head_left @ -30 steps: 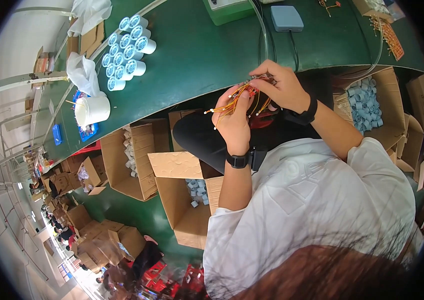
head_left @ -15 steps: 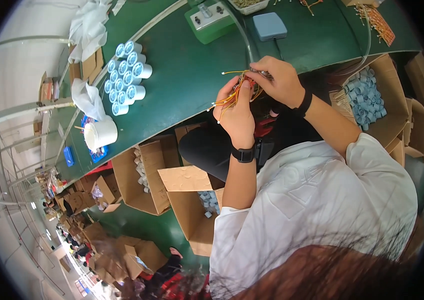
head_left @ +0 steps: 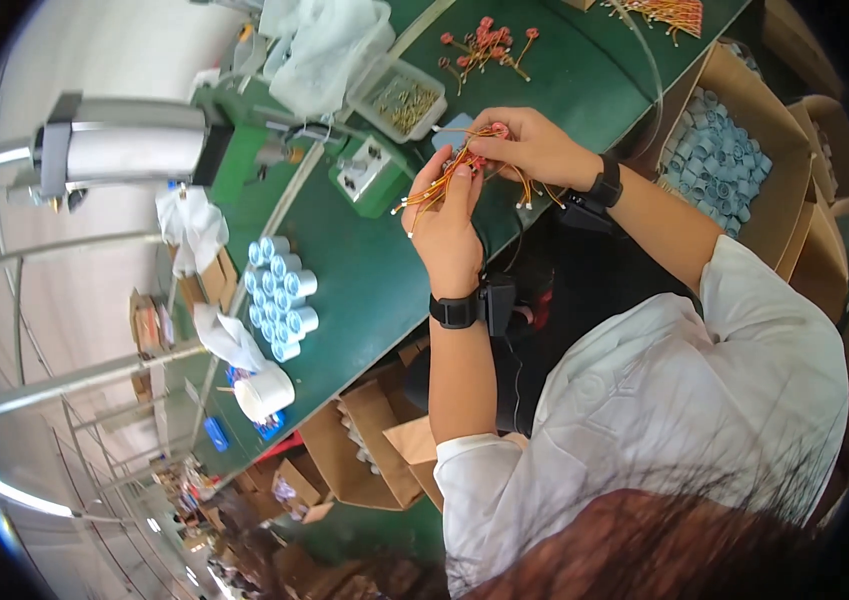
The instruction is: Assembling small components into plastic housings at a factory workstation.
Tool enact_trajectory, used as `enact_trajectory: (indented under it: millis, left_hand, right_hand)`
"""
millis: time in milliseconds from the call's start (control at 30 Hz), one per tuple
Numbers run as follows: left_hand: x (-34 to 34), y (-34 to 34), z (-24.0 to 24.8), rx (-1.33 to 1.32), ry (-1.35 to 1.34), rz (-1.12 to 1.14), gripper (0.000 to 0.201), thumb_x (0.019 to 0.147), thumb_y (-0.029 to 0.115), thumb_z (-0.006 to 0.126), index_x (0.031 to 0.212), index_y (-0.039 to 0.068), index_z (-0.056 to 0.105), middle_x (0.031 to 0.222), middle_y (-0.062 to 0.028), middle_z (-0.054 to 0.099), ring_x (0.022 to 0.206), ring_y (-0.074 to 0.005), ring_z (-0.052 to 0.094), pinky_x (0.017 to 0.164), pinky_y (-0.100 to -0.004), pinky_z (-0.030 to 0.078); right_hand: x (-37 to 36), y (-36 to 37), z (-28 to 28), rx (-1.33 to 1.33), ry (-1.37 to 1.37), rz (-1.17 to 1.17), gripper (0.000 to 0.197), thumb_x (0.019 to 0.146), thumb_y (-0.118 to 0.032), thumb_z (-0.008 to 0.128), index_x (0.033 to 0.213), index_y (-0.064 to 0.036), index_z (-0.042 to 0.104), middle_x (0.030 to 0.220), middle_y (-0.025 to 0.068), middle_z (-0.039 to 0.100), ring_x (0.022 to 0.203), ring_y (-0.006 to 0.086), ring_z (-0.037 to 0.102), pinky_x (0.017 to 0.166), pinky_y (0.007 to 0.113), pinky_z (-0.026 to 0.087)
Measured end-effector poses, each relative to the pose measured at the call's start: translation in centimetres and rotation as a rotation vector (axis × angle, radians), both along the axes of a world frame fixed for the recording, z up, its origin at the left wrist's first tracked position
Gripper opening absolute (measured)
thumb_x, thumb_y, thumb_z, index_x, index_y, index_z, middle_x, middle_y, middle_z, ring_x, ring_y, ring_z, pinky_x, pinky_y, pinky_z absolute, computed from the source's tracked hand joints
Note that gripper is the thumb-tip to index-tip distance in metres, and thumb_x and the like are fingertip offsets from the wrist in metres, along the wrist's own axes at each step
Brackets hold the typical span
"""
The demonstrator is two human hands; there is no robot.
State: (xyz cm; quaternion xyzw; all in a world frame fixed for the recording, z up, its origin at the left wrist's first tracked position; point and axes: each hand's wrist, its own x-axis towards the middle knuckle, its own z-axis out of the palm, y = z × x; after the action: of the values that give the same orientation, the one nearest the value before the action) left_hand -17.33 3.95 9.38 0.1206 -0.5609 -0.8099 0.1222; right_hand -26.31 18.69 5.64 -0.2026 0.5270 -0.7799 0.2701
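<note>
A bundle of orange and yellow wires with small white plugs and red heads is gripped in my left hand, its fingers closed round it. Close against it, my right hand pinches a red-headed wire piece between thumb and fingers. More wire ends with white plugs hang below the right hand. Both hands are above the near edge of the green table. A blue-grey pad is partly hidden behind the fingers.
Beyond the hands are a clear tray of small brass-coloured parts, a green fixture with a metal top and loose red-headed wires. Light blue cups stand grouped leftward, near a white tub. A carton of blue rings is at right.
The head view has shifted, bringing the tray, loose wires and a machine cylinder into sight. Both hands stay together on the wires; a red head now shows at the right fingertips.
</note>
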Motion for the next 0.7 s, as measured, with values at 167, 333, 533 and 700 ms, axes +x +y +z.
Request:
enact_trajectory:
  millis: [167,333,533,700]
  left_hand:
    - [-4.6,0.7,0.3,-0.256,-0.068,-0.092,0.031,0.096,0.003,0.07,0.124,-0.009,0.065,0.11,-0.0153,0.072,0.094,-0.0181,0.072,0.084,-0.0281,0.062]
    - [-10.3,2.7,-0.8,-0.327,-0.019,-0.087,0.026,0.095,0.004,0.071,0.118,-0.008,0.067,0.105,-0.0138,0.073,0.087,-0.0168,0.072,0.08,-0.0274,0.062]
    - [-15.0,3.1,-1.7,0.008,-0.038,-0.11,0.024,0.095,0.002,0.071,0.116,-0.009,0.067,0.106,-0.0144,0.071,0.089,-0.0177,0.072,0.08,-0.0284,0.063]
    - [-19.1,2.2,-2.4,-0.016,-0.039,-0.126,0.024,0.094,0.0,0.07,0.116,-0.009,0.067,0.108,-0.0146,0.071,0.089,-0.0195,0.072,0.078,-0.0295,0.064]
  right_hand:
    - [-3.4,2.6,0.4,0.172,0.31,-0.261,0.021,0.101,-0.023,0.069,0.11,-0.0036,0.071,0.077,-0.0009,0.066,0.062,0.005,0.057,0.054,0.022,0.043]
    - [-7.4,3.3,-1.4,0.32,0.864,-0.712,0.022,0.097,-0.023,0.072,0.106,-0.0039,0.075,0.08,0.003,0.068,0.066,0.0072,0.061,0.058,0.027,0.048]
    - [-10.2,4.4,0.4,0.477,0.529,-0.626,0.029,0.095,-0.029,0.071,0.106,-0.0015,0.072,0.092,0.013,0.074,0.08,0.0249,0.072,0.07,0.035,0.055]
    - [-18.1,3.7,-2.4,0.51,0.521,-0.488,0.035,0.096,-0.032,0.068,0.116,-0.0032,0.069,0.099,0.0158,0.074,0.091,0.0292,0.072,0.08,0.039,0.056]
